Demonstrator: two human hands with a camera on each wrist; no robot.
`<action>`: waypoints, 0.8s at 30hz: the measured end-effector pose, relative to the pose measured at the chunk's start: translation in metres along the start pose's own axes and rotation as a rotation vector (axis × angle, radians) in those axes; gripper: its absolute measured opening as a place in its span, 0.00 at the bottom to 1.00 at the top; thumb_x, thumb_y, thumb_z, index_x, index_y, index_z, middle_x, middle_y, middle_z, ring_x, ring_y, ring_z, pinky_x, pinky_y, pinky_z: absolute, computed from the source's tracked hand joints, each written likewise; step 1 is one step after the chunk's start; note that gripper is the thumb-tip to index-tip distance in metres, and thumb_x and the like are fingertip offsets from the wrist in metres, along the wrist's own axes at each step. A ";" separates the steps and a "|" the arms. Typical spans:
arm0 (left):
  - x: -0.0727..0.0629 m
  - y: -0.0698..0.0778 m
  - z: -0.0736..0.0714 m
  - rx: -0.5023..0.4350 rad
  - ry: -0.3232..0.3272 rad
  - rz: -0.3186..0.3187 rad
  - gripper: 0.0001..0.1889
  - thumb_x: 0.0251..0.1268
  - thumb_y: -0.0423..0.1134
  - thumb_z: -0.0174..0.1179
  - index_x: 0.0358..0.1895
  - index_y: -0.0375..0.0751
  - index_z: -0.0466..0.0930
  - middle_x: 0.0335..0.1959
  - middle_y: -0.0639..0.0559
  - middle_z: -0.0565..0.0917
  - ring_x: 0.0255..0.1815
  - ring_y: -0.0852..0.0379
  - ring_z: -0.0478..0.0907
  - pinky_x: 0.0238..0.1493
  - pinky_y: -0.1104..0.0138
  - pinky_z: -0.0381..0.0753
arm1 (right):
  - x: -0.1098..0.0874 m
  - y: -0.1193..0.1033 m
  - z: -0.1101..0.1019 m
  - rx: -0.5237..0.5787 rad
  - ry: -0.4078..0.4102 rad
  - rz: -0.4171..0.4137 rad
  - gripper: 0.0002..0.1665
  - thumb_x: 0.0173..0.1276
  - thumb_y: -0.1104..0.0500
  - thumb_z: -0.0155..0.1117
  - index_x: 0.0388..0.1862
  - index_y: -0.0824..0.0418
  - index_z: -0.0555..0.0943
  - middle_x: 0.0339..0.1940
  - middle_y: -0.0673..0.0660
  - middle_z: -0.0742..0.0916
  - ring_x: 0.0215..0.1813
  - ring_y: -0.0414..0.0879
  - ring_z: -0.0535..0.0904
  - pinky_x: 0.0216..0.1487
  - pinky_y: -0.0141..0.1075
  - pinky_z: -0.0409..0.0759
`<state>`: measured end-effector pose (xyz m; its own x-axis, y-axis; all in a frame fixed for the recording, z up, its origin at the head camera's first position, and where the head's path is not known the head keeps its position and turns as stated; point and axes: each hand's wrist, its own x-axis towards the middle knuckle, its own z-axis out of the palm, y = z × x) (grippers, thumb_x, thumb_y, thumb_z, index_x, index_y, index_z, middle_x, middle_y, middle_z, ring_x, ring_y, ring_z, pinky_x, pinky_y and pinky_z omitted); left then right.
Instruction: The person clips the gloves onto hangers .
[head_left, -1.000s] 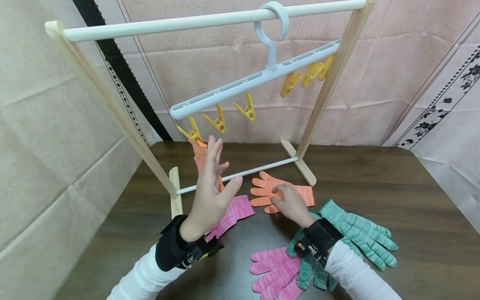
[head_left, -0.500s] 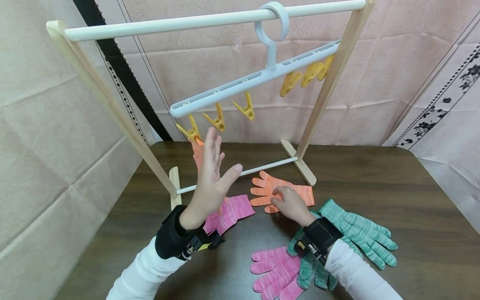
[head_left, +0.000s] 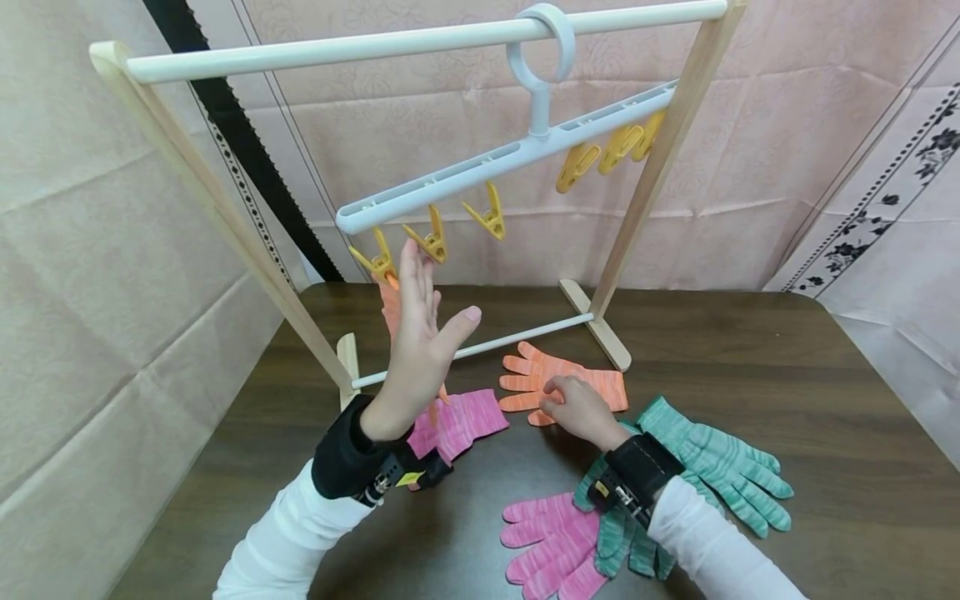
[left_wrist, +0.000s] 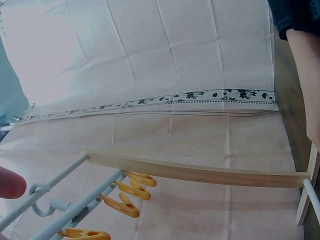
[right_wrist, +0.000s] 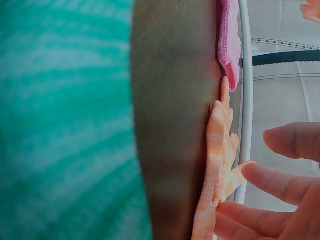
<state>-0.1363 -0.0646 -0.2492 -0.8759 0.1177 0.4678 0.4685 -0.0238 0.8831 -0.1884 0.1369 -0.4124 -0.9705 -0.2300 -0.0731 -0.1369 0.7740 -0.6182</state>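
Observation:
In the head view my left hand (head_left: pixel 420 350) is raised with straight fingers and thumb spread away. Its fingertips overlap the second yellow clothespin (head_left: pixel 432 242) of a pale blue hanger (head_left: pixel 540 143). Behind the hand an orange glove (head_left: pixel 390 308) hangs from the leftmost clothespin (head_left: pixel 380 260), partly hidden. My right hand (head_left: pixel 581 410) is low over an orange glove (head_left: pixel 540 379) lying on the table, its fingers loosely bent. The right wrist view has these fingers (right_wrist: pixel 280 185) apart, one fingertip right at the orange glove (right_wrist: pixel 215 145).
A wooden rack (head_left: pixel 652 179) with a white top rail (head_left: pixel 337 52) carries the hanger. One pink glove (head_left: pixel 468 417) lies under the left wrist, another pink glove (head_left: pixel 551 542) nearer the front. Green gloves (head_left: pixel 720 467) lie around the right wrist. More yellow clothespins (left_wrist: pixel 120 205) hang towards the right.
My left hand has risen a little, its fingertips going from beside the leftmost clothespin up to the second one. The hanger has shifted very slightly left. My right hand has stayed in place.

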 end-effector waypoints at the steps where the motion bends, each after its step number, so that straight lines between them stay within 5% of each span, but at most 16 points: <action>1: 0.001 0.000 0.000 0.002 0.006 0.003 0.45 0.58 0.30 0.50 0.68 0.43 0.25 0.71 0.57 0.33 0.70 0.69 0.36 0.69 0.62 0.40 | 0.000 0.000 0.000 -0.005 0.001 0.002 0.15 0.59 0.58 0.56 0.43 0.65 0.76 0.18 0.51 0.73 0.19 0.42 0.65 0.21 0.31 0.63; 12: 0.007 0.000 0.001 -0.027 0.059 0.030 0.43 0.57 0.27 0.48 0.68 0.43 0.27 0.71 0.57 0.35 0.70 0.70 0.36 0.69 0.67 0.38 | 0.001 0.003 0.001 -0.038 -0.004 -0.032 0.16 0.59 0.57 0.58 0.44 0.65 0.77 0.32 0.56 0.81 0.27 0.44 0.70 0.26 0.33 0.68; 24: 0.011 -0.001 0.001 -0.036 0.118 0.059 0.40 0.57 0.27 0.47 0.68 0.40 0.32 0.70 0.54 0.39 0.70 0.67 0.39 0.68 0.70 0.39 | 0.003 0.004 0.000 -0.012 -0.023 -0.058 0.07 0.59 0.60 0.57 0.32 0.64 0.76 0.15 0.51 0.69 0.18 0.42 0.65 0.19 0.31 0.63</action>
<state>-0.1460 -0.0621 -0.2453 -0.8554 -0.0023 0.5180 0.5171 -0.0636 0.8536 -0.1918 0.1389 -0.4153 -0.9561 -0.2879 -0.0551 -0.1953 0.7660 -0.6124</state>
